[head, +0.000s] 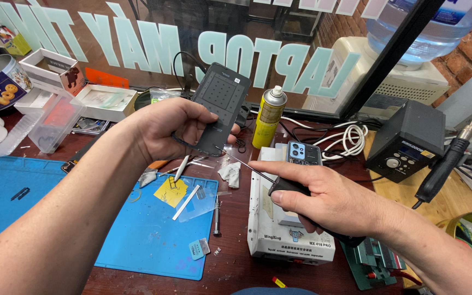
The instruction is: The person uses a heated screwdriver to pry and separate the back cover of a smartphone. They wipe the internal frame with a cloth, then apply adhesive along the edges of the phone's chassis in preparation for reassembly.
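Left hand up at about 11 o'clock from the middle of the view, fingers wrapped tight around the lower end of a dark phone frame. Held in the air above the blue mat, well apart from it. Right hand down at about 4 o'clock, fingers closed around the black handle of a thin metal pick. Forefinger laid straight along the top of the handle.

Long way of the phone frame runs from about 7 o'clock up to about 1 o'clock, top end tipped toward the yellow spray can and the window. Flat dark back turned to the camera.

Pick tip right at the frame's bottom corner, pointing toward 10 o'clock. Might slip if pushed too hard, and could then poke the left thumb or scratch the frame. Could also bend or crack the thin frame, since only one end is held. Loose grip might let it drop onto the small tools on the mat. White machine close under the right hand, with a small phone piece on top, easy to bump.
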